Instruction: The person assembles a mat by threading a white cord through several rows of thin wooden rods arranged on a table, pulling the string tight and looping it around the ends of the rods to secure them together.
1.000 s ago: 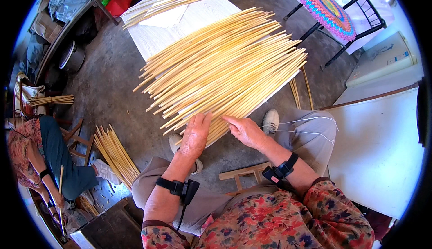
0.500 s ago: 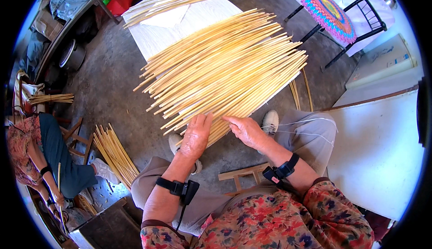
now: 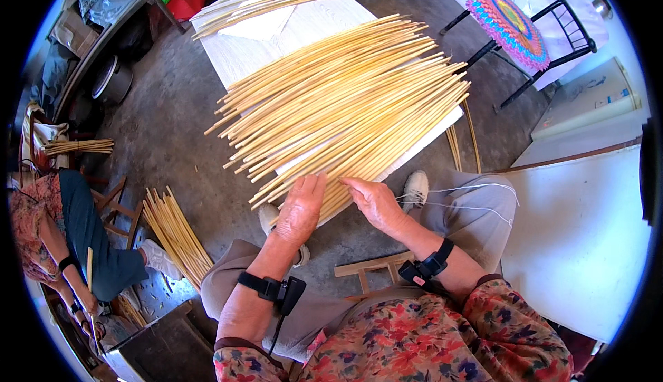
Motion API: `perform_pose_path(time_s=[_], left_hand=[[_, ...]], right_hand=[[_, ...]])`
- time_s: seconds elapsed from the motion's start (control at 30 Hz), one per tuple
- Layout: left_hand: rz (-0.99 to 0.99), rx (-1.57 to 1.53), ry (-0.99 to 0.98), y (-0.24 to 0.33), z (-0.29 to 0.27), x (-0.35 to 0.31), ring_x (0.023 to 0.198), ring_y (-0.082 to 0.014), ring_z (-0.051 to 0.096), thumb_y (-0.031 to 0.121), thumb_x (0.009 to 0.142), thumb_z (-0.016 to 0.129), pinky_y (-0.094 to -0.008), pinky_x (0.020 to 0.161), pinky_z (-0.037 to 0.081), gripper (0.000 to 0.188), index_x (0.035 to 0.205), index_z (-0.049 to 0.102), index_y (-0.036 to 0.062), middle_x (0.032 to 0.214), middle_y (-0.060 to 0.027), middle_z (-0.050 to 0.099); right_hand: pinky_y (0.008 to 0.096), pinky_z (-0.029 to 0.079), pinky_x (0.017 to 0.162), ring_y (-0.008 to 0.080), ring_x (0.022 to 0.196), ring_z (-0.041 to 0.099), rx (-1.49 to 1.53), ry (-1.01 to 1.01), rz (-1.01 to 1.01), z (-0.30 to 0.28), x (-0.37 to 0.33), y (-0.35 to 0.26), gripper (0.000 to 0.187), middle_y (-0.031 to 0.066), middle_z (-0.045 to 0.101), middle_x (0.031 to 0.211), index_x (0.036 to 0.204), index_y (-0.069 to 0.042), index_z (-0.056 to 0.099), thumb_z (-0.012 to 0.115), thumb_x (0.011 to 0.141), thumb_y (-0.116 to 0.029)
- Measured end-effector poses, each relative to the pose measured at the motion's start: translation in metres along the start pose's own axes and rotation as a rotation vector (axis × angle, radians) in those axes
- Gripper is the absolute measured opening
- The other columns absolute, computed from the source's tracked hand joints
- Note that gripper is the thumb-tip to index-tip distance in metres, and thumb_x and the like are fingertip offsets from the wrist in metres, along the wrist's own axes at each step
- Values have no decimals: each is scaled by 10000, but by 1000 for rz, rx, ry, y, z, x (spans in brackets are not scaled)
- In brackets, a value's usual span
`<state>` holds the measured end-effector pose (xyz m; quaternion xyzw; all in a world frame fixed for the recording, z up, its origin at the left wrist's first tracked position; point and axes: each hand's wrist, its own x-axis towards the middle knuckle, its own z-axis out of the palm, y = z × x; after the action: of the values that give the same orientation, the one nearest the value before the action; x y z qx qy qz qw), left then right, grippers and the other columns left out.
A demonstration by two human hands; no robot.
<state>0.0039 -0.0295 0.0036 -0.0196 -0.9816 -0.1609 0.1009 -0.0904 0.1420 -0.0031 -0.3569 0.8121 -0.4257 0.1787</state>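
Observation:
A broad mat of pale yellow plant stalks (image 3: 331, 99), laid side by side, covers the near part of a white board-like table. My left hand (image 3: 302, 208) lies on the near stalks, fingers stretched forward. Beside it, my right hand (image 3: 376, 204) is at the near edge of the mat with its fingers closed and pointing left. What its fingertips hold, if anything, is hidden. Two strands of white thread (image 3: 469, 188) run from near the right hand across my right knee. Both forearms wear black straps with small devices.
Loose stalks lie at the far end of the white table (image 3: 215, 64). A stalk bundle (image 3: 176, 233) leans by my left leg. At far left another person (image 3: 48, 244) holds a stalk. A chair with a colourful round cushion (image 3: 507, 26) stands far right; a white cabinet (image 3: 573, 237) is at right.
Both hands stay in nearly the same place on the near stalks. The right hand's fingers have shifted slightly. The person at left has moved the held stalk a little.

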Motion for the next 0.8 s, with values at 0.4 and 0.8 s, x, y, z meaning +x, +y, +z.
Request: perform_pose_path(time_s=[0.4, 0.8], left_hand=[[-31, -89, 0, 3, -6, 2, 927, -321, 541, -39, 732, 517, -378, 804, 483, 440, 1171, 516, -54, 950, -154, 534], [-18, -69, -21, 5, -9, 3, 923, -309, 546, -35, 722, 531, -371, 781, 498, 438, 1160, 520, -50, 949, -144, 535]], right_hand=[[400, 513, 650, 346, 778, 646, -38, 72, -34, 7, 3, 1, 221, 181, 653, 875, 1090, -77, 604, 564, 872, -90], [413, 511, 618, 358, 750, 642, -38, 121, -37, 10, 8, -2, 154, 169, 652, 818, 1025, -87, 605, 574, 876, -107]])
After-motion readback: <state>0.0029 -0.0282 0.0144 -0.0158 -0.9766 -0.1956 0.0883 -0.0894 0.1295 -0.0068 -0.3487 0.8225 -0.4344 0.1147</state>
